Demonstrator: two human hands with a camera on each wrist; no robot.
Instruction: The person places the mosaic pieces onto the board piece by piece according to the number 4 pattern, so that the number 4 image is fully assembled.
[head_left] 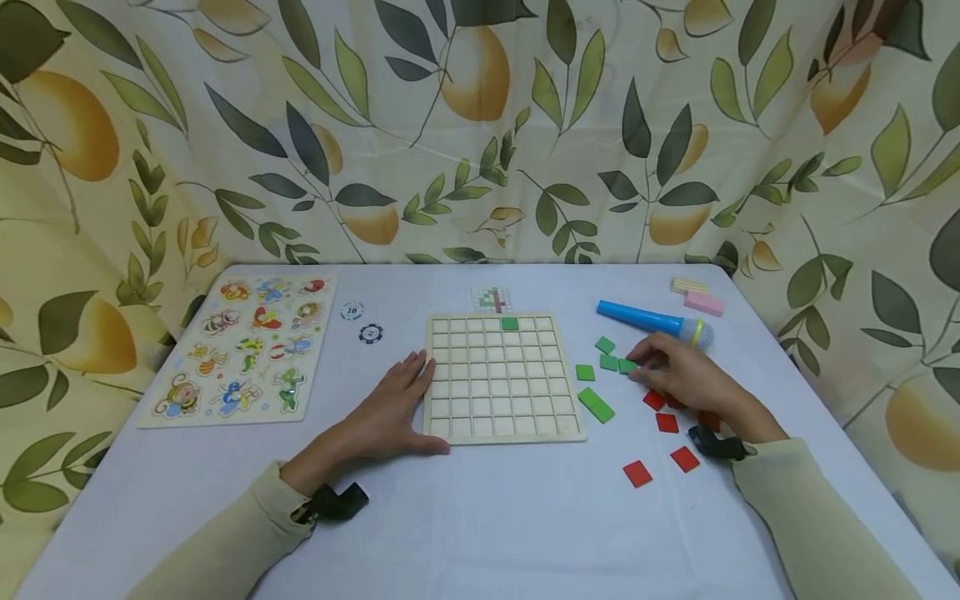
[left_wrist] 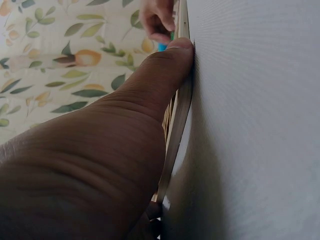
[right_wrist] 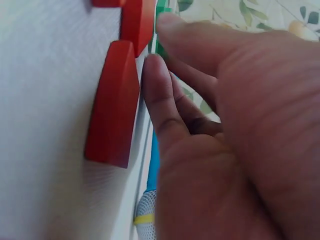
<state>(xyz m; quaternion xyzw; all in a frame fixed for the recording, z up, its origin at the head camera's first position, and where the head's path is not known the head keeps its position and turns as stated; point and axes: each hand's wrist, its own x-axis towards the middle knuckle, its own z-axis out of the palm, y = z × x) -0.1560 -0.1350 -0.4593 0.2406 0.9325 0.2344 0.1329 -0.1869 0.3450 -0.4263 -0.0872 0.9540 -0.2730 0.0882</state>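
Observation:
A wooden grid board point(head_left: 491, 442) lies flat in the middle of the table, one green square tile point(head_left: 510, 323) in its top row. My left hand point(head_left: 386, 404) rests against the board's left side, fingers spread along the edge and thumb at the front corner; the left wrist view shows the thumb point(left_wrist: 165, 65) against the board's side. To the right of the board, my right hand point(head_left: 686, 379) pinches a green tile point(head_left: 626, 366) between thumb and fingertips, low over the table. Other green tiles point(head_left: 585, 372) and a green rectangle point(head_left: 596, 405) lie close by.
Several red tiles point(head_left: 637, 473) lie around and below the right hand. Behind it are a blue toy microphone point(head_left: 637, 317) and a pink block point(head_left: 704, 303). A small pattern card point(head_left: 491, 299) touches the board's back. A picture puzzle point(head_left: 247, 350) and round chips point(head_left: 371, 333) lie left.

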